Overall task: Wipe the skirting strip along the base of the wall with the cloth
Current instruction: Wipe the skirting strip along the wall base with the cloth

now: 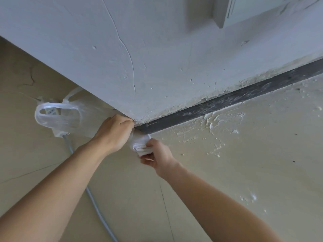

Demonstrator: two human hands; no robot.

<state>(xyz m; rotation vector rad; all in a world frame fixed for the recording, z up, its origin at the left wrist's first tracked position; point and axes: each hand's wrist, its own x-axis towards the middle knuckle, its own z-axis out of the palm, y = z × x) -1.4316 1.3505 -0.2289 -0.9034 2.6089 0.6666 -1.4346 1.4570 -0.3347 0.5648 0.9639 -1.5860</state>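
White plastered wall [157, 49], cracked and pitted, meeting a beige floor [244, 163] spattered with dried plaster. Dark skirting strip [227, 100] along the wall's base, streaked with white residue, ending at the wall's outer corner. Clear plastic bag [57, 116] on the floor beside that corner, lying over a white power strip [58, 132] with a grey cable [94, 198]. Left hand [113, 131] curled, fingertips at the wall corner. Right hand [157, 156] gripping a bunched white cloth [141, 145], held on the floor just beside the strip's end.
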